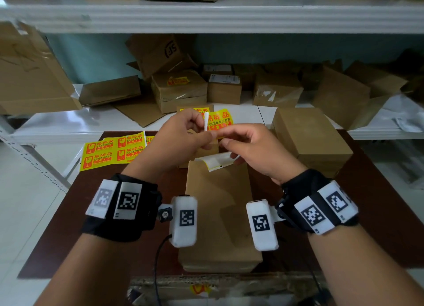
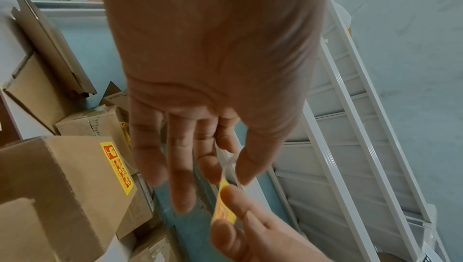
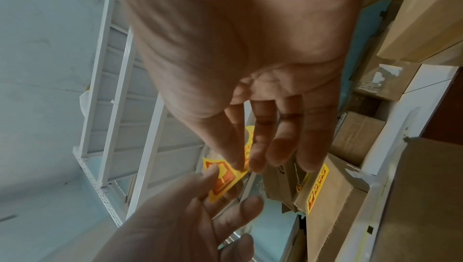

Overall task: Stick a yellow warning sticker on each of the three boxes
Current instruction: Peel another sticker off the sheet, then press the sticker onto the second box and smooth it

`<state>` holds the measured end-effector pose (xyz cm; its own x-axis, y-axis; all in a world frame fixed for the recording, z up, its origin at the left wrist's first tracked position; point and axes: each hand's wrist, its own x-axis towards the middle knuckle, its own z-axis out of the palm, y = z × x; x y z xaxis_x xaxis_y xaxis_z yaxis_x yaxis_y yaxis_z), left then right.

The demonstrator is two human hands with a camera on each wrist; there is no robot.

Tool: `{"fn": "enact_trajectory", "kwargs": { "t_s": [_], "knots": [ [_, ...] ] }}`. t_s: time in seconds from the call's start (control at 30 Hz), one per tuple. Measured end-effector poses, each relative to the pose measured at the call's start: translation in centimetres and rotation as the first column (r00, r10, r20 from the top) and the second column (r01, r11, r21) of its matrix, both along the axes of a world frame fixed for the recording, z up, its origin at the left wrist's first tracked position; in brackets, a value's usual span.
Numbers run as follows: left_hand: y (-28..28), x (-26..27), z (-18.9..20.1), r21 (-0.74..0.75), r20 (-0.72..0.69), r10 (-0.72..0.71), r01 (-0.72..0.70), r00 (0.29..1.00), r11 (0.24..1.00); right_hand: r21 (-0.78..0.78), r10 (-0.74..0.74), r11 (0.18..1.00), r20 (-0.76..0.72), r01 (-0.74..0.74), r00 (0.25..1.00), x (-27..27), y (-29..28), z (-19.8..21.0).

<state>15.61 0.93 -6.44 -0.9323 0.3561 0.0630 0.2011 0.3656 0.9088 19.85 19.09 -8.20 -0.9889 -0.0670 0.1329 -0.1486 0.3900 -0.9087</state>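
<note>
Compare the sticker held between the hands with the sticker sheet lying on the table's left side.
1. The held sticker is a single label; the sticker sheet carries several.
2. The held sticker is up in the air, pinched by the left hand and right hand; the sticker sheet lies on the table, untouched.
3. The held sticker has white backing curling off it; the sticker sheet looks unpeeled.
Both show the same yellow and red warning print.

The left hand fills the frame, palm to the camera, thumb and forefinger pinching a thin white strip. Below it the right hand pinches a yellow sticker. At left stands a cardboard box bearing a yellow label. White shelving runs along the right.
</note>
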Motion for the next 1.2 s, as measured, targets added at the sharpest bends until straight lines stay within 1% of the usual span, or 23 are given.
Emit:
{"fn": "enact_trajectory", "kwargs": {
  "t_s": [0.1,0.23,0.33,0.43,0.5,0.6,0.67,0.73,0.8,0.87,0.97,1.2],
  "knots": [
    [-0.3,-0.1,0.0,0.058,0.051,0.003,-0.006,0.999,0.998,-0.051,-0.119,0.992,-0.027,0.117,0.993,-0.3,0.4,-0.2],
    [-0.6,-0.1,0.0,0.153,0.115,-0.015,-0.003,0.993,0.988,-0.121,-0.254,0.960,-0.011,0.251,0.967,-0.6,0.9,-0.4],
    [-0.8,-0.1,-0.2,0.214,0.148,-0.041,0.009,0.988,0.977,-0.145,-0.278,0.948,0.049,0.282,0.959,-0.8,1.2,-0.5],
    [-1.0,-0.1,-0.3,0.241,0.176,-0.048,0.005,0.983,0.971,-0.174,-0.251,0.948,0.109,0.267,0.962,-0.9,1.3,-0.4],
    [-1.2,0.0,-0.2,0.196,0.196,-0.032,-0.007,0.980,0.981,-0.195,-0.218,0.951,0.120,0.238,0.969,-0.9,1.5,-0.4],
    [-1.5,-0.2,-0.6,-0.017,0.145,0.028,-0.026,0.989,1.000,-0.176,-0.171,0.965,0.148,0.196,0.974,-0.7,1.7,-0.5],
    [-1.7,-0.5,-1.1,-0.147,0.125,0.058,-0.039,0.991,0.988,-0.130,-0.129,0.979,0.188,0.154,0.974,-0.6,1.7,-0.7],
    [-2.1,-0.8,-1.4,-0.268,0.138,0.029,0.009,0.990,0.963,-0.076,-0.103,0.989,0.226,0.123,0.969,-0.6,1.6,-0.8],
    [-2.5,-0.9,-1.6,-0.369,0.178,-0.035,0.100,0.983,0.924,-0.034,-0.090,0.994,0.255,0.102,0.963,-0.6,1.7,-0.9],
    [-2.9,-0.9,-1.7,-0.409,0.214,-0.081,0.165,0.973,0.897,-0.008,-0.073,0.997,0.285,0.078,0.956,-0.5,1.9,-1.1],
    [-3.2,-0.9,-2.0,-0.436,0.227,-0.139,0.228,0.964,0.871,0.021,-0.046,0.999,0.327,0.041,0.944,-0.1,2.1,-1.4],
    [-3.4,-0.9,-2.6,-0.422,0.258,-0.165,0.264,0.952,0.867,0.101,-0.021,0.995,0.385,-0.020,0.923,0.5,2.3,-2.1]
  ]
}}
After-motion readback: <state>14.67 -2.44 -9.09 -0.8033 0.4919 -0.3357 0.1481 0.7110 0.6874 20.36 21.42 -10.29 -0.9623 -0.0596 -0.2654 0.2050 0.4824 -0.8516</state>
